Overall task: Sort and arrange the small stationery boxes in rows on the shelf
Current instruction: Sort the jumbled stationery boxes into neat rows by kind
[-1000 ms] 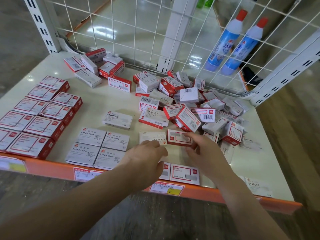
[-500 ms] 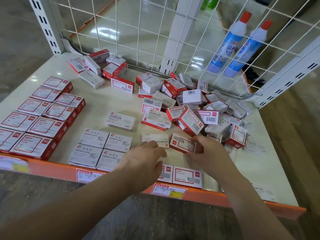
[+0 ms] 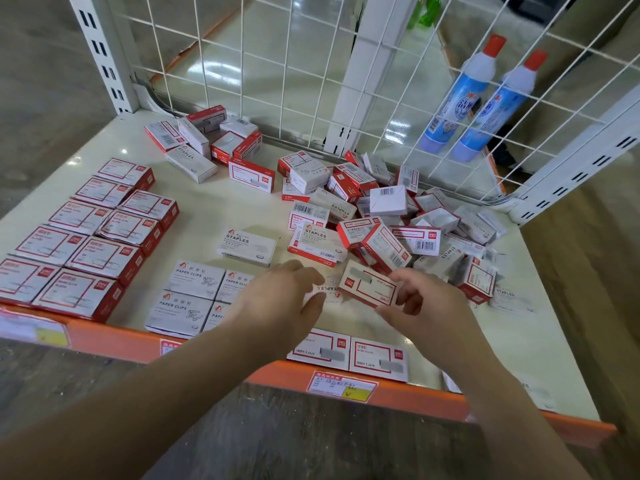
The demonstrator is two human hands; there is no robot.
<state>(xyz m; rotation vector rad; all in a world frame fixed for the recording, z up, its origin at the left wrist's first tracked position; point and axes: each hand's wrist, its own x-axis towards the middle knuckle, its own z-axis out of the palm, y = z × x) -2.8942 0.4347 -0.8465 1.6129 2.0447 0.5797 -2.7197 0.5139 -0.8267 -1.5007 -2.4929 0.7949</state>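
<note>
White wire-mesh panelling (image 3: pixel 277 81) closes the far side of a cream shelf (image 3: pixel 214 206) edged along its near rim by an orange price rail (image 3: pixel 114 341); beyond the mesh, at far right, stand two blue bottles (image 3: pixel 460 98) with red caps. On the shelf's left, ten red-and-white boxes (image 3: pixel 104 258) lie in two columns of five, already arranged. Right of them, four grey paper-clip boxes (image 3: pixel 194 280) form a two-by-two block, partly covered by the left arm. At the near edge, two red-bordered staple boxes (image 3: pixel 377 358) lie side by side. An unsorted heap (image 3: pixel 381 216) fills the far right, too tangled to count; a smaller cluster (image 3: pixel 204 140) of about eight boxes lies far left by the mesh. One grey staples box (image 3: pixel 247 247) lies alone at centre.

The right hand (image 3: pixel 426 306) pinches a red-bordered box (image 3: pixel 369 287), tilted, just near of the heap, with fingers curled on its near right corner. The left hand (image 3: pixel 280 303) rests, fingers loosely curled, over a pale staples box (image 3: pixel 327 289); whether it grips that box cannot be told.

Step in hand, as judged: drawing one box from the heap for sorting. The next move likely calls for turning it label-up and setting it flush beside the two matching boxes at the near edge.
</note>
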